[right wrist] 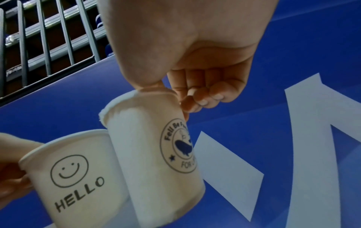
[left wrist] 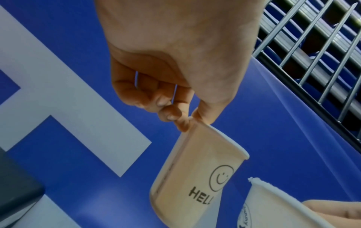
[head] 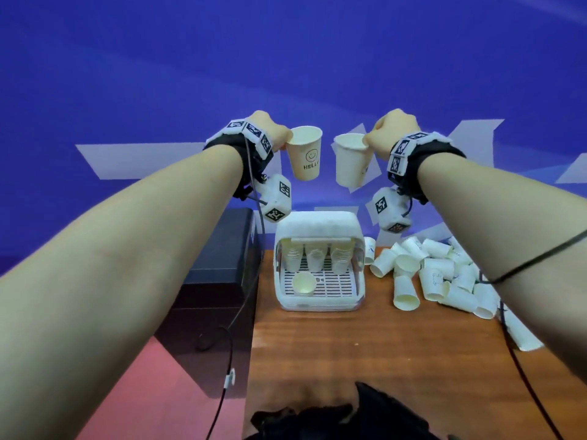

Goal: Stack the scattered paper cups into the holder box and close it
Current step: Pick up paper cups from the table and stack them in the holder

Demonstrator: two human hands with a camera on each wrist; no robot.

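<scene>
- Left hand [head: 270, 130]: fingers pinch rim of smiley cup [head: 305, 154], mouth up, raised well above desk [head: 365, 350]; rim grip leaves body free, prob. for nesting.
- Right hand [head: 395, 128]: fingers pinch rim of whale-logo cup [head: 351, 160], tilted toward the other; the two cups near, contact unclear.
- Holder box [head: 317, 223]: on desk, lid up, three cup stacks at back, one single cup [head: 304, 283] on grate in front.
- Loose cups [head: 435, 274]: heap right of box, mostly on sides; task far from done.
</scene>
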